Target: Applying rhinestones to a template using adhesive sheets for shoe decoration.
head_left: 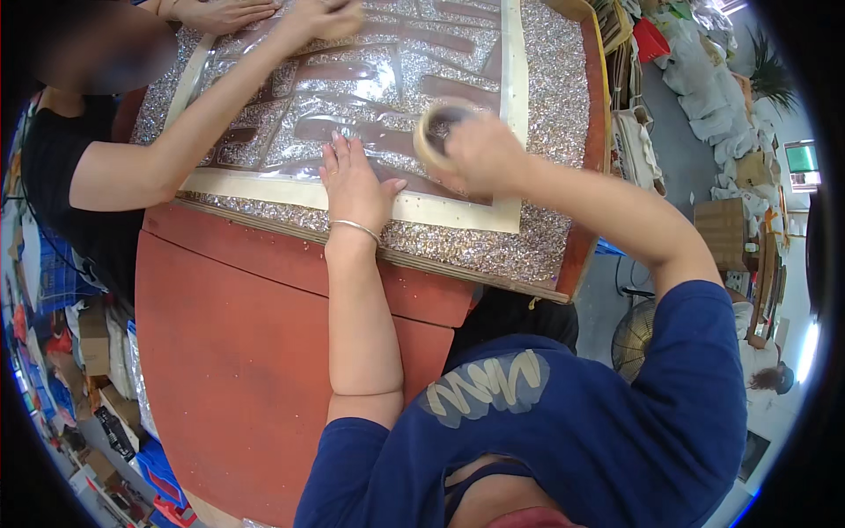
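My left hand [356, 187] lies flat with fingers stretched out, pressing on the near edge of a clear plastic sheet [348, 70] with brownish strip-shaped areas and a cream border [440, 211]. My right hand [484, 158] is closed round a cream ring-shaped roll with a dark inside [429, 141], held at the sheet's near right part; motion blurs both. Under the sheet is a wooden-edged board [592, 114] covered in small glittering beads or stones [554, 79].
Across on the left, a co-worker in black leans over the sheet, with one hand [224, 15] flat and another [330, 18] closed and blurred. A red-brown table [264, 370] stands below. A red bucket [650, 40], wrapped bundles [704, 97], a carton [720, 233] and a fan [634, 339] are at right.
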{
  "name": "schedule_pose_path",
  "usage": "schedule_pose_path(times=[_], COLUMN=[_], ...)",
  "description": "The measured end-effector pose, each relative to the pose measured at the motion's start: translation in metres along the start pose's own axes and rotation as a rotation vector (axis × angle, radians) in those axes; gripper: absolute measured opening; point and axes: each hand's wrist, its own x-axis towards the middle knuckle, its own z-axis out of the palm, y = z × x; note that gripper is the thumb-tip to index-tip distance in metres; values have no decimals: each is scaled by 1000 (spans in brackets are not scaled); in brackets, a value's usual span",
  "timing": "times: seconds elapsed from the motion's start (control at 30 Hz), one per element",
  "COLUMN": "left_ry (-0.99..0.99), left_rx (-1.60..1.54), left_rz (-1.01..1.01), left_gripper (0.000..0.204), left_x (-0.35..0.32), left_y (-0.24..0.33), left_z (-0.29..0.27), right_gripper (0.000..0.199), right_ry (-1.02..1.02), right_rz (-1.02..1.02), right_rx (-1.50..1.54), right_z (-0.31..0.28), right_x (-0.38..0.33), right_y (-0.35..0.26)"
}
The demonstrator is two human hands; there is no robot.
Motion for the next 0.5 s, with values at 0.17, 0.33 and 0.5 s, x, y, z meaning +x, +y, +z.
schedule_pose_path(times=[0.17, 0.33, 0.5], left_ry=[44, -33, -141], left_rx=[21, 15, 157], left_rz=[74, 3, 52], left_gripper=[87, 86, 58], left_x=[-8, -3, -12], left_y=[7, -1, 9], left_z=[-4, 6, -7], right_gripper=[35, 41, 32], right_ry=[21, 74, 10], right_rz=[-44, 117, -109], right_rx=[-270, -85, -62], right_z=[-20, -2, -8], right_x=[10, 21, 6], right_y=[26, 33, 39])
